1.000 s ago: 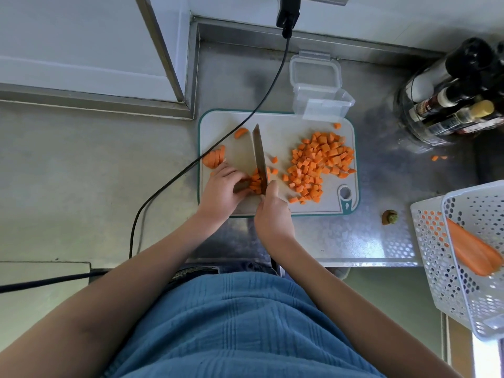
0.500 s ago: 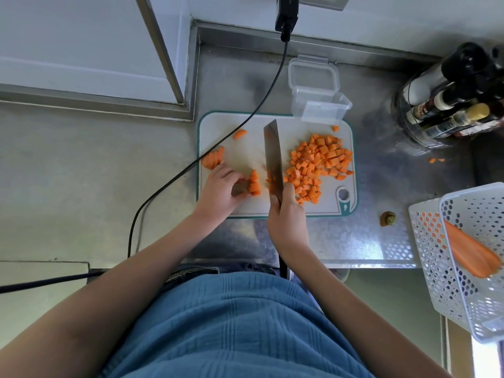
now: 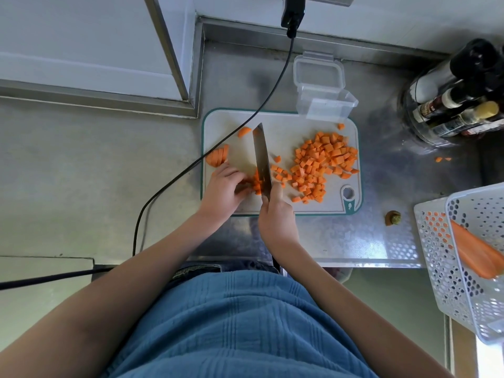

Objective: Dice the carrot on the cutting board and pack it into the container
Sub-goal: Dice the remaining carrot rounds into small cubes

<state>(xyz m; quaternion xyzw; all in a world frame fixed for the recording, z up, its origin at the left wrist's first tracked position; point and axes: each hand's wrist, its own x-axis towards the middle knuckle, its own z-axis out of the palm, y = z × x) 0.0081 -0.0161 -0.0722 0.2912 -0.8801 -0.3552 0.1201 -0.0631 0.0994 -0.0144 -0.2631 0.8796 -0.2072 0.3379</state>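
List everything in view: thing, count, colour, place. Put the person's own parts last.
cutting board: one, white with green edge, centre of the counter.
diced carrot pile: many cubes, orange, right half of the board.
carrot strips: a few, orange, under the knife.
sliced carrot piece: one stack, orange, board's left edge.
knife: one, steel blade, on the strips.
container: one, clear, at the board's far edge; its lid behind it.
baskets: two, white, right edge, holding carrot.
carrot top: one, green-brown, on the counter.
bottles: several, dark, far right.
cable: one, black, crossing the counter.
left hand: holds the strips.
right hand: grip on the knife handle.
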